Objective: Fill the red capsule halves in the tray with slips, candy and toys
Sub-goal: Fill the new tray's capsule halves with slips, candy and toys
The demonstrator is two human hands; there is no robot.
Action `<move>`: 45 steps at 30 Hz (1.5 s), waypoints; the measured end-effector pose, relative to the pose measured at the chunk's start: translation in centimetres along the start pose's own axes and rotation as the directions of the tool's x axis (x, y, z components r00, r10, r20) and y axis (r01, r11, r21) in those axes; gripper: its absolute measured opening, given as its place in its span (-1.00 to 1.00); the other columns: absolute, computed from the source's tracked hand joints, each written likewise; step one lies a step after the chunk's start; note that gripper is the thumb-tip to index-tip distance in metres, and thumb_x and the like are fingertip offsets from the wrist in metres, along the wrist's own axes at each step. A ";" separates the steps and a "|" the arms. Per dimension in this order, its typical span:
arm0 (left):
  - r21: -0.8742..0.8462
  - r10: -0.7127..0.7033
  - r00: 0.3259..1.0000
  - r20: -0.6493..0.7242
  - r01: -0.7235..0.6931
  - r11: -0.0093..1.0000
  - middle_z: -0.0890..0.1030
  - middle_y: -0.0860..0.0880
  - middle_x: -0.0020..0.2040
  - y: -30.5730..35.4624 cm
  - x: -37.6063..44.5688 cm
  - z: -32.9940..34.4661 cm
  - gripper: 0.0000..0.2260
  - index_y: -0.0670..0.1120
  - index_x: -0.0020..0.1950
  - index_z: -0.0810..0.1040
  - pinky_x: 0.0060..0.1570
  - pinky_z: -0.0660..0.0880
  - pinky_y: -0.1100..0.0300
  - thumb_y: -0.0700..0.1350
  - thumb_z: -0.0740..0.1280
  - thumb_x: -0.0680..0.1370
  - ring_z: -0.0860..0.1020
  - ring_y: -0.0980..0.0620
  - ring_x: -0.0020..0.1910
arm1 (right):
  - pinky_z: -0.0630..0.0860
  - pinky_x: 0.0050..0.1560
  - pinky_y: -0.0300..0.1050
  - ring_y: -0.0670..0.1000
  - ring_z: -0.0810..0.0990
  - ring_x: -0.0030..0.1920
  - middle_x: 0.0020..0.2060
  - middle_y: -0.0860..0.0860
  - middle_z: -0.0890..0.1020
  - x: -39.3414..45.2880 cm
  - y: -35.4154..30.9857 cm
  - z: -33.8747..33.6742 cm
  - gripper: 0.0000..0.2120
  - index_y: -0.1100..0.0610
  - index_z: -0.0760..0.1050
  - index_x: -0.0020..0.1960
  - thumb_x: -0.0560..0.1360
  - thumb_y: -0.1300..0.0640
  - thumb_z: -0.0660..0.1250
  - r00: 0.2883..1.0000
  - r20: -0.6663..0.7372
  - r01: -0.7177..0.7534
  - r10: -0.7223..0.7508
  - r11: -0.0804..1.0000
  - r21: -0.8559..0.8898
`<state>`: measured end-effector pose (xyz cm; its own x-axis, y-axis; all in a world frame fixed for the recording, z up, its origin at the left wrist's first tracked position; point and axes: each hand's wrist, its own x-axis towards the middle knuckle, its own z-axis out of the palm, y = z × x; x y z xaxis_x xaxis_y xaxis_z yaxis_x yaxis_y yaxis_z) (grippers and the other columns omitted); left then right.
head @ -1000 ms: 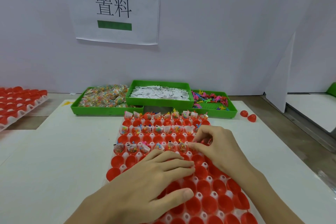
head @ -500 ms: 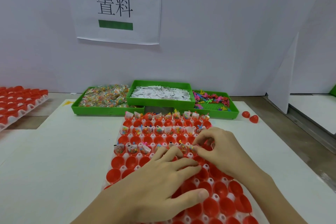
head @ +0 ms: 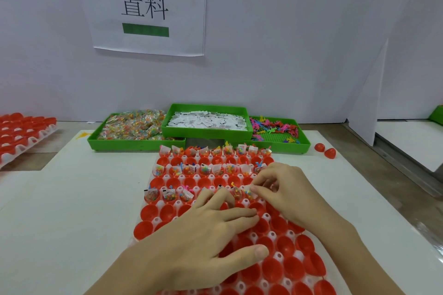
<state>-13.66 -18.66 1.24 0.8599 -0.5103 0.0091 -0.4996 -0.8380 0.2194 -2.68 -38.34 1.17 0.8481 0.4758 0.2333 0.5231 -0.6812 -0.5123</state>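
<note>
The white tray (head: 177, 204) of red capsule halves lies in front of me on the table. Three of its far rows hold slips, candy packets and small toys, and the rows between them and the near rows are bare red cups. My left hand (head: 203, 242) rests palm down on the tray with fingers apart, its fingertips at the third filled row. Thumb and forefinger of my right hand (head: 285, 189) pinch the white edge of a candy packet (head: 249, 193) sitting in a capsule of that row.
Three green bins stand behind the tray: candy packets (head: 134, 127) on the left, white slips (head: 206, 122) in the middle, coloured toys (head: 275, 129) on the right. Two loose red halves (head: 324, 149) lie at the right. Another tray of red halves (head: 21, 134) sits far left.
My left hand's fingers slid forward to the third filled row. The right hand stayed at that row's right end, still pinching there.
</note>
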 end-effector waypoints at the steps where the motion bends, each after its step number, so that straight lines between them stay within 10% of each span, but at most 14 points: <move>1: 0.005 0.000 1.000 0.003 0.000 1.000 0.20 0.36 0.58 0.0 0.0 0.0 -0.29 0.18 0.64 0.20 0.41 -0.16 0.27 0.48 -0.20 0.60 0.05 0.29 0.44 | 0.43 -0.19 -0.46 -0.20 0.58 -0.20 -0.22 -0.16 0.62 0.0 0.0 0.1 -0.89 -0.09 0.64 -0.19 0.50 0.04 0.51 1.000 0.003 -0.004 0.004 1.000 -0.006; 8: -0.031 -0.014 0.999 0.038 0.015 0.999 0.18 0.37 0.59 0.0 -0.1 -0.1 -0.28 0.20 0.64 0.19 0.49 -0.10 0.14 0.50 -0.21 0.58 0.02 0.31 0.45 | 0.53 -0.17 -0.33 -0.15 0.64 -0.19 -0.23 -0.11 0.68 -0.2 0.2 -0.4 -0.89 -0.06 0.63 -0.13 0.45 0.04 0.56 0.999 0.020 -0.038 0.034 0.980 0.194; 21: -0.033 -0.008 0.999 0.040 0.009 0.999 0.17 0.35 0.60 0.0 -0.1 0.0 -0.28 0.18 0.64 0.19 0.49 -0.06 0.10 0.49 -0.20 0.59 0.03 0.30 0.46 | 0.48 -0.15 -0.35 -0.17 0.60 -0.14 -0.11 -0.15 0.61 -0.1 -0.3 0.0 -0.91 -0.13 0.70 -0.20 0.49 0.00 0.51 1.000 -0.011 -0.013 0.013 0.999 -0.039; 26: -0.020 0.025 0.999 0.025 -0.024 1.000 0.13 0.41 0.59 0.1 -0.2 -0.4 -0.31 0.21 0.63 0.22 0.48 -0.06 0.16 0.45 -0.24 0.60 0.05 0.34 0.46 | 0.55 -0.13 -0.27 -0.16 0.61 -0.05 -0.06 -0.23 0.63 -0.6 0.1 -1.8 -0.74 -0.24 0.71 -0.05 0.57 0.14 0.39 1.000 -0.012 0.008 -0.006 0.985 0.172; 31: -0.157 0.005 0.957 -0.289 -0.053 0.986 0.50 0.38 0.36 -1.5 -0.8 -1.6 -0.51 0.17 0.41 0.54 0.35 0.17 0.32 0.33 -0.01 0.69 0.38 0.36 0.34 | 0.51 -0.14 -0.18 -0.08 0.62 -0.03 -0.14 -0.14 0.63 -0.3 -0.3 -1.8 -0.46 -0.10 0.51 -0.50 0.47 0.44 0.29 0.958 -0.284 0.079 0.024 0.935 0.346; 34: -0.217 -0.206 0.777 -0.594 0.091 0.972 0.65 0.24 0.05 -5.9 0.0 -2.4 -0.80 0.06 0.16 0.67 0.07 0.41 0.31 0.08 0.29 0.66 0.56 0.26 0.05 | 0.48 -0.17 -0.25 -0.03 0.59 -0.15 -0.25 -0.08 0.59 -0.2 -0.6 -0.7 -0.42 -0.12 0.37 -0.48 0.46 0.49 0.23 0.930 -0.368 0.138 -0.007 0.934 0.330; 38: -0.255 -0.517 0.627 -0.582 0.463 0.849 0.67 -0.07 0.08 -15.0 1.3 -4.5 -0.84 -0.16 0.17 0.64 -0.04 0.41 0.18 -0.24 0.31 0.64 0.55 0.02 -0.05 | 0.36 -0.23 -0.37 -0.05 0.53 -0.24 -0.26 -0.08 0.56 0.0 -0.6 0.9 -0.44 -0.11 0.35 -0.45 0.48 0.49 0.23 0.933 -0.356 0.157 -0.050 0.947 0.279; 45: -0.024 -0.585 0.772 -0.247 0.599 0.800 0.65 -0.09 0.29 -22.4 1.3 -6.0 -0.72 -0.08 0.37 0.59 0.25 0.44 0.00 -0.10 0.18 0.74 0.55 -0.16 0.26 | 0.44 -0.23 -0.23 -0.01 0.57 -0.25 -0.28 -0.10 0.58 0.2 -0.4 1.0 -0.44 -0.16 0.36 -0.47 0.48 0.44 0.23 0.919 -0.393 0.168 -0.038 0.939 0.301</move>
<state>-0.72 0.56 2.17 0.9823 0.1441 0.1198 0.1176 -0.9718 0.2043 -2.83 -37.45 0.59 0.7925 0.2446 0.5586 0.6077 -0.3925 -0.6903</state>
